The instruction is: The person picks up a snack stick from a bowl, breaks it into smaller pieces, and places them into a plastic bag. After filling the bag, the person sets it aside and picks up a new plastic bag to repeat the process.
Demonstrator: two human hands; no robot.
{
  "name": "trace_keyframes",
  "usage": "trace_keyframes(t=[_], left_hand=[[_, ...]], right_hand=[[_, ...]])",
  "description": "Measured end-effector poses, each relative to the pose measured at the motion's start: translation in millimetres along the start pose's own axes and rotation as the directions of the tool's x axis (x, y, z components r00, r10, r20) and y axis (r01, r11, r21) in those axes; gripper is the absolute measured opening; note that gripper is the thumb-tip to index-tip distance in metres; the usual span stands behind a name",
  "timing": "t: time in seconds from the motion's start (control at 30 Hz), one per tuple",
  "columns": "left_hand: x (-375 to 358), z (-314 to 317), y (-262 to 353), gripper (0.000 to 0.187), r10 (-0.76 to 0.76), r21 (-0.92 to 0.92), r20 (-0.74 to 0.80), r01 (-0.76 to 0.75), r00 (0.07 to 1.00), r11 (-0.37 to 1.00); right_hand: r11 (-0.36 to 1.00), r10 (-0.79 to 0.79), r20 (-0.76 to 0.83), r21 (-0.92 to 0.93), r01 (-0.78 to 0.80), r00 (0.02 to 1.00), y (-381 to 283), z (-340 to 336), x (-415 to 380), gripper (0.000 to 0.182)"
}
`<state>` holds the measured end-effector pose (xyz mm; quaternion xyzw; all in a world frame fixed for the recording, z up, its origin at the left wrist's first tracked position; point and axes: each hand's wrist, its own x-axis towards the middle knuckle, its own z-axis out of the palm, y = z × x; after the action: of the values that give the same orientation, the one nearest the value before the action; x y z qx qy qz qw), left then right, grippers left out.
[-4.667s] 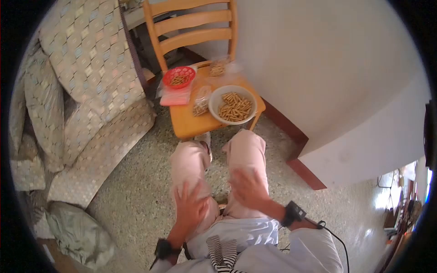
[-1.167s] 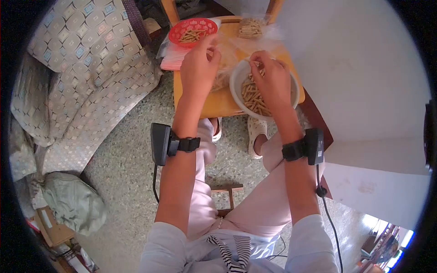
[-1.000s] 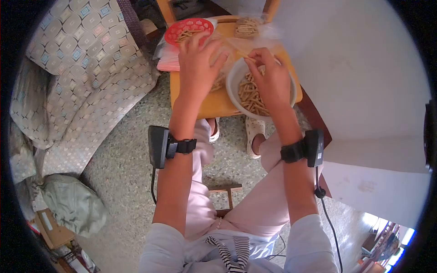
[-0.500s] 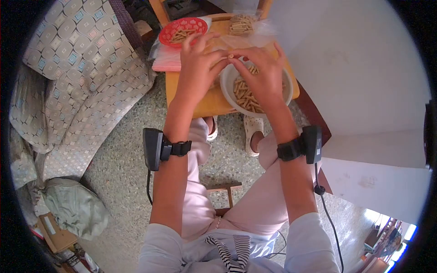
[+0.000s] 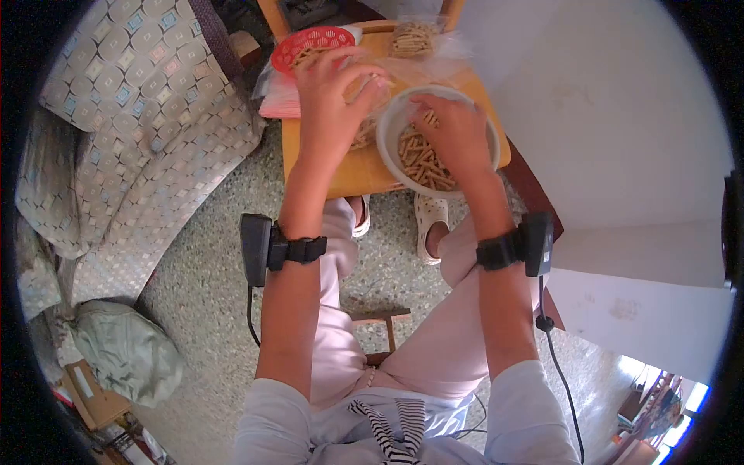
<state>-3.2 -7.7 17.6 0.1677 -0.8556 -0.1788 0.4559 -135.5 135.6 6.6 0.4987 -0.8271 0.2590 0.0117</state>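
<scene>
Short tan stick-shaped pieces [image 5: 425, 167] fill the bottom of a round whitish bowl [image 5: 385, 147] on a wooden chair seat. My right hand [image 5: 457, 136] reaches over the bowl's far right part, its thumb and index finger apart above the pieces. To the left, my left hand [image 5: 329, 105] is raised beside a red perforated basket [image 5: 329, 36] holding more such pieces. Its thumb and index tip come together in a pinch; whatever lies between them is too small and blurred to make out. A clear bag of pieces [image 5: 361, 138] lies partly hidden behind this hand.
Another clear plastic bag with tan pieces [image 5: 412, 40] lies at the back of the chair seat [image 5: 349, 182]. Pink-edged flat plastic bags [image 5: 280, 105] are stacked under the basket. A patterned cloth [image 5: 155, 147] hangs at left; a pale wall [image 5: 604, 132] stands at right.
My hands were together over the bowl's edge, fingertips meeting at a small tan piece. They have parted: the right dropped into the bowl, the left moved slightly left and up.
</scene>
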Motion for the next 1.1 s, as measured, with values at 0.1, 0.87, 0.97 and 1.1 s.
trace_keyframes(t=[0.1,0.87,0.97,1.1], left_hand=[[-5.6,-0.8,-10.1,0.015,0.042,0.211,0.025,-0.046,0.999,0.976],[-6.7,7.6,-3.2,0.013,0.067,0.120,0.071,-0.075,0.995,0.990],[-8.6,12.3,-5.0,0.013,0.095,0.127,0.044,-0.100,0.994,0.987],[-8.7,10.5,0.3,0.013,0.091,0.120,0.044,-0.095,0.995,0.988]], right_hand=[[0.959,0.029,0.187,-0.282,0.025,0.982,14.0,10.9,-4.0,0.035],[0.901,-0.028,0.172,-0.423,0.100,0.985,14.1,27.6,-12.5,0.027],[0.895,-0.026,0.193,-0.432,0.109,0.981,14.3,27.8,-10.0,0.032],[0.909,-0.032,0.203,-0.401,0.113,0.979,11.7,22.8,-10.8,0.030]])
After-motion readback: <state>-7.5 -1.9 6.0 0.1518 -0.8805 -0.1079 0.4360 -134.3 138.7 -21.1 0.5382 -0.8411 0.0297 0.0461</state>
